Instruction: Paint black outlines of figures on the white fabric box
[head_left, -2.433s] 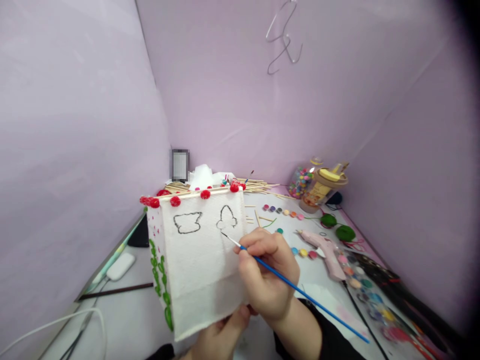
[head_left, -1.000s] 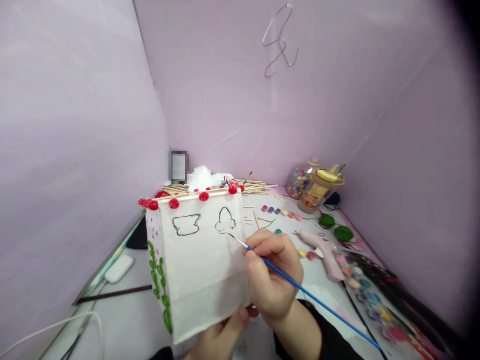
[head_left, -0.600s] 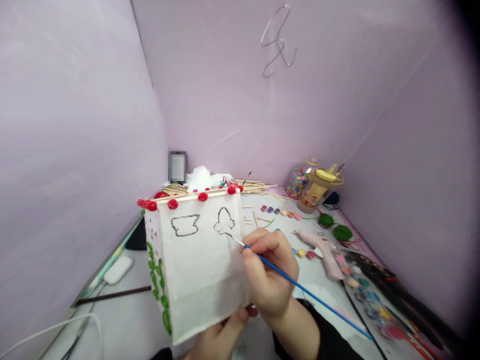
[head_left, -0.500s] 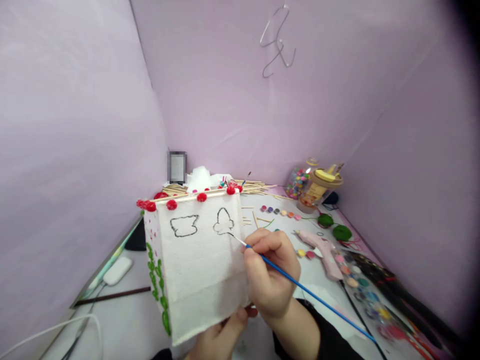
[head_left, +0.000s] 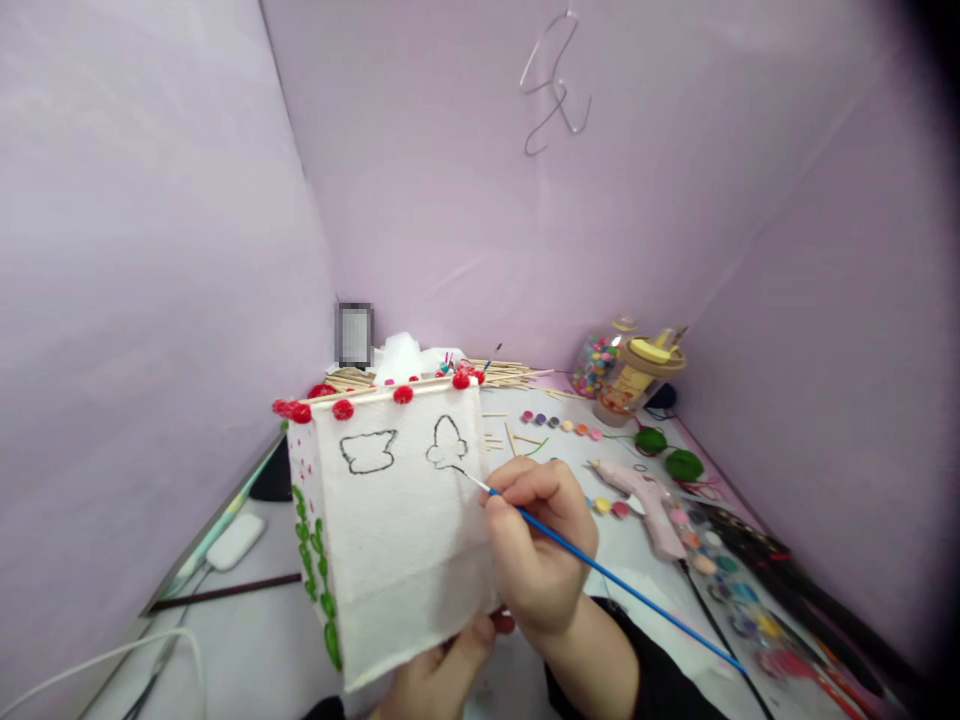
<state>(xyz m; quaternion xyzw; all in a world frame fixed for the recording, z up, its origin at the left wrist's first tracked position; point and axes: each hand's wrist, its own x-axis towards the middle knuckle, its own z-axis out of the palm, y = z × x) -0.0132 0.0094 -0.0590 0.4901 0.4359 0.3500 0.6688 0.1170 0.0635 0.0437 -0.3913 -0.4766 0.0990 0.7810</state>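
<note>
White box (head_left: 405,560): one, centre near, two black outlines (head_left: 369,452) on its face. Lies left of right hand (head_left: 544,550), whose fingers pinch one blue paintbrush (head_left: 615,578), long axis slanting near-right, tip by the right outline. Left hand (head_left: 442,682) nearer the base, thumb against lower edge, other fingers mostly hidden. Right: one glue gun (head_left: 660,515).

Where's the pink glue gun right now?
In the head view, the pink glue gun lies on the table to the right of the right hand, just left of the clustered paint pots and below the green yarn balls.
</note>
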